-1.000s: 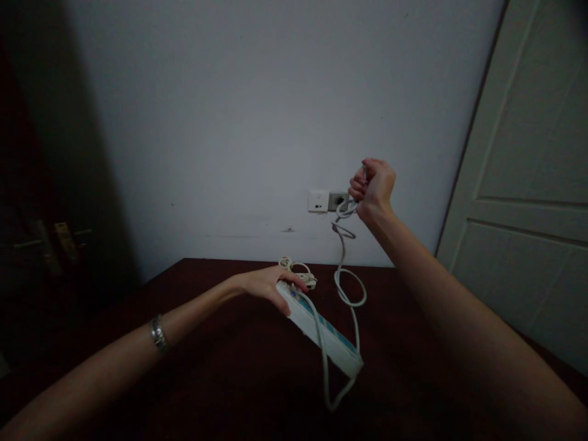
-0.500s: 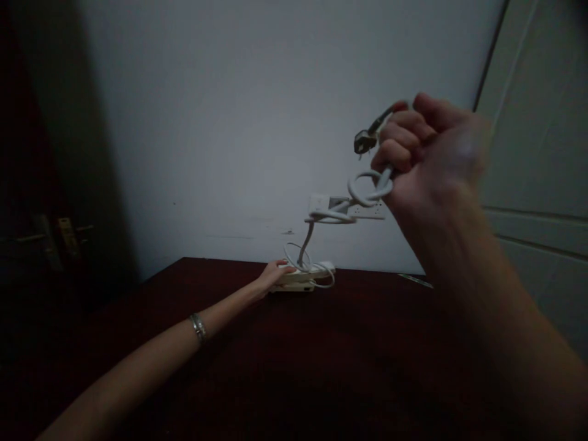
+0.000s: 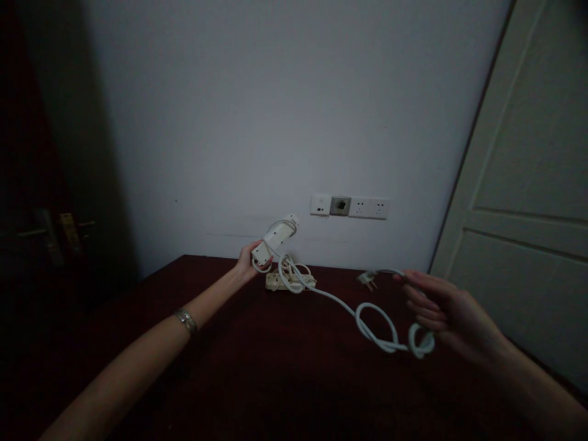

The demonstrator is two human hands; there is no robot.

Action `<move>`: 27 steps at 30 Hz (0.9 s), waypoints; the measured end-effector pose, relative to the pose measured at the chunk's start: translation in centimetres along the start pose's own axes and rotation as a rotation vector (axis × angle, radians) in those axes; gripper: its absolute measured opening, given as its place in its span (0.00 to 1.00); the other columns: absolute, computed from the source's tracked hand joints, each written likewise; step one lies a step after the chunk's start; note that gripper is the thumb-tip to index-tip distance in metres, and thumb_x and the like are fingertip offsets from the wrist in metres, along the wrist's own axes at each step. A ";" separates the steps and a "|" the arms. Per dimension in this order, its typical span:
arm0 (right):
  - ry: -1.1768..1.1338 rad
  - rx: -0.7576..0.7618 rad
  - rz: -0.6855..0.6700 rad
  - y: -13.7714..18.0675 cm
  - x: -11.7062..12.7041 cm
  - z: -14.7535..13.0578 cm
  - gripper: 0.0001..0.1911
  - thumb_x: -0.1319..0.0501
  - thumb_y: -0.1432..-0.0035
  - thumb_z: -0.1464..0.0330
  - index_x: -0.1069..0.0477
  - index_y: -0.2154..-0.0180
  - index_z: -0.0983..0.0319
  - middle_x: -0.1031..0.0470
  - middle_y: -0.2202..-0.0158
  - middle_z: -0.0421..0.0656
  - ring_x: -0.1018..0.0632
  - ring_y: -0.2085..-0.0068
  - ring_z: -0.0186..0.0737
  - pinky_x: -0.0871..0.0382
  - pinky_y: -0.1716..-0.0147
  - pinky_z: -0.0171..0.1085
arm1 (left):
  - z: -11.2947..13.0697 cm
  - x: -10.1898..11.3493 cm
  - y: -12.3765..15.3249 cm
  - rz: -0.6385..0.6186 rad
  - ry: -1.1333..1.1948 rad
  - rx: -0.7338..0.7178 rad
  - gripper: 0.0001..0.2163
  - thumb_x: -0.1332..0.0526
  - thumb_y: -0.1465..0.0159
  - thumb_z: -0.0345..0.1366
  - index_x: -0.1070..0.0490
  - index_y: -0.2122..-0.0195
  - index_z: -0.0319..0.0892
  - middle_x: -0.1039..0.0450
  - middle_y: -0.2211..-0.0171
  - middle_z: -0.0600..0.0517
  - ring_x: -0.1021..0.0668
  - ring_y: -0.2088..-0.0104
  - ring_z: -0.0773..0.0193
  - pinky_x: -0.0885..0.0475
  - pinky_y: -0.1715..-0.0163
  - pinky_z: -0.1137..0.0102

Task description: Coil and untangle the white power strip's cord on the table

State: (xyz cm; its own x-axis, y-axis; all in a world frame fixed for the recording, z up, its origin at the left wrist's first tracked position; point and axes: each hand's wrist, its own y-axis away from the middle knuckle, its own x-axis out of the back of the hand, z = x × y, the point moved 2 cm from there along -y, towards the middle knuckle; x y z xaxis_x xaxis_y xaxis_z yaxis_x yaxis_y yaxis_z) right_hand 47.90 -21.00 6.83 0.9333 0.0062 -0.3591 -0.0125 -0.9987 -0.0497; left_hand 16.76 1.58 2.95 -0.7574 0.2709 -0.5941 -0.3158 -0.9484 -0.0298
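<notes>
Power strip point(image 3: 277, 236) gripped in left hand point(image 3: 250, 257) above second strip point(image 3: 287, 282); cord point(image 3: 367, 318) draped over half-open right hand point(image 3: 441, 312), right of it; loose loops could knot or slip off.

Dark red table point(image 3: 275, 367) across the lower part of the view, far edge against the wall.

Plain pale wall point(image 3: 257, 110) behind the table, shadowed toward the left.

Row of plates set in the wall just above table level:
- white plate point(image 3: 320, 204) at the left end;
- grey plate point(image 3: 340, 206) touching it on the right;
- white socket plates point(image 3: 368, 207) at the right end.

Beige extension strip point(image 3: 275, 282) flat on the table near the far edge, below and left of the plate row, with a thin coiled lead point(image 3: 301, 268) on it.

Pale panelled door point(image 3: 533, 184) at the right edge of the wall.

Dark door point(image 3: 27, 184) at the far left, barely lit, with brass handle fittings point(image 3: 59, 229) at mid-height.
</notes>
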 end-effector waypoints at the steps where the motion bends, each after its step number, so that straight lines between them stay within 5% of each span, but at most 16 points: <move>1: 0.042 -0.016 0.030 -0.6 0.8 0.8 0.08 0.37 0.51 0.65 0.33 0.72 0.63 0.52 0.86 0.31 0.57 0.84 0.21 0.64 0.89 0.24 | 0.3 0.0 0.2 0.012 0.015 -0.010 0.12 0.45 0.43 0.34 0.36 0.58 0.36 0.28 0.74 0.48 0.25 0.75 0.63 0.27 0.78 0.71; 9: 0.089 0.030 0.095 -5.2 2.4 4.1 0.09 0.39 0.52 0.65 0.36 0.74 0.63 0.50 0.86 0.31 0.53 0.86 0.21 0.64 0.88 0.25 | 0.8 -2.0 2.9 -0.139 -0.123 0.041 0.13 0.44 0.49 0.34 0.32 0.64 0.31 0.27 0.72 0.43 0.25 0.73 0.58 0.28 0.77 0.66; 13: 0.117 0.136 0.145 -7.1 1.3 3.1 0.11 0.38 0.53 0.63 0.35 0.71 0.63 0.47 0.86 0.31 0.50 0.86 0.22 0.61 0.88 0.25 | 0.6 -3.2 4.4 -0.297 -0.530 -0.101 0.17 0.39 0.55 0.35 0.28 0.64 0.32 0.26 0.72 0.46 0.26 0.73 0.60 0.32 0.73 0.68; 19: 0.249 0.430 0.321 -9.9 -0.7 1.0 0.12 0.38 0.55 0.62 0.31 0.71 0.64 0.40 0.82 0.35 0.41 0.83 0.25 0.53 0.86 0.27 | -1.7 -4.7 7.2 -0.591 -1.187 -0.347 0.19 0.34 0.52 0.38 0.27 0.58 0.41 0.28 0.58 0.48 0.28 0.57 0.57 0.36 0.55 0.63; 27: 0.309 0.614 0.292 -12.4 -4.5 2.5 0.10 0.40 0.53 0.62 0.35 0.72 0.61 0.38 0.80 0.35 0.36 0.76 0.30 0.42 0.76 0.31 | -6.0 -3.5 9.1 -0.532 -1.218 -0.589 0.20 0.35 0.47 0.40 0.31 0.54 0.42 0.32 0.54 0.46 0.30 0.53 0.57 0.37 0.51 0.58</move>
State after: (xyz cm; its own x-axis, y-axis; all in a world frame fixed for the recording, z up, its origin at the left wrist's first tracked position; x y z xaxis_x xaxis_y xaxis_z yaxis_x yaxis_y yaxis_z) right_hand 42.90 -8.57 6.70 0.9185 -0.3598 -0.1639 -0.3891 -0.7486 -0.5368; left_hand 19.93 -9.02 -0.05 -0.7286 0.2898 0.6205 -0.6596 -0.5410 -0.5218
